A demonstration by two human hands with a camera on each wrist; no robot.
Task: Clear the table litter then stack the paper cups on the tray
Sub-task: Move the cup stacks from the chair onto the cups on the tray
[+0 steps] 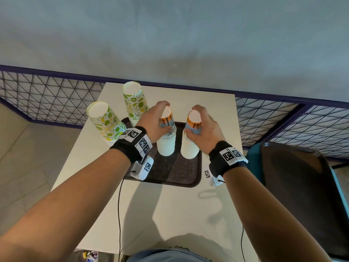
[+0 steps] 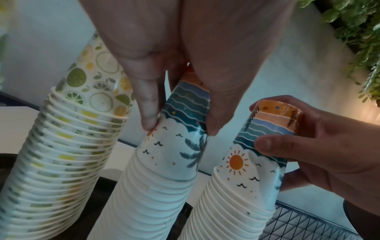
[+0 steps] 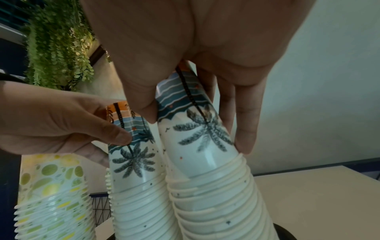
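Scene: A person stands over a white tabletop (image 1: 170, 205), both arms reaching to a dark tray (image 1: 179, 173) at centre frame.
Left hand: The left hand (image 1: 153, 125) curls its grip round the top cup of the left beach-print stack (image 1: 166, 142), thumb and fingers pinching the inverted cup's sides.
Right hand: The right hand (image 1: 205, 131) closes likewise on the top of the right beach-print stack (image 1: 189, 146), fingers wrapped round its upper cup.
Cups: Both beach-print stacks stand upside down on the tray, side by side, close enough in the right wrist view to look touching. Two citrus-print stacks sit in the upper left of the frame: the farther citrus stack (image 1: 135, 103) at the tray's far left corner, the nearer citrus stack (image 1: 105, 121) seemingly on the tabletop just beside the tray.
Litter: None shows on the tabletop.
Step in hand: Judged from this, clearing is finished and stacking is under way, with the two beach-print stacks being settled or readied for merging.
Next move: Probably lifting one stack straight up and seating it over the other, held steady so neither tall column tips; the nearer citrus stack appears yet to go on the tray.
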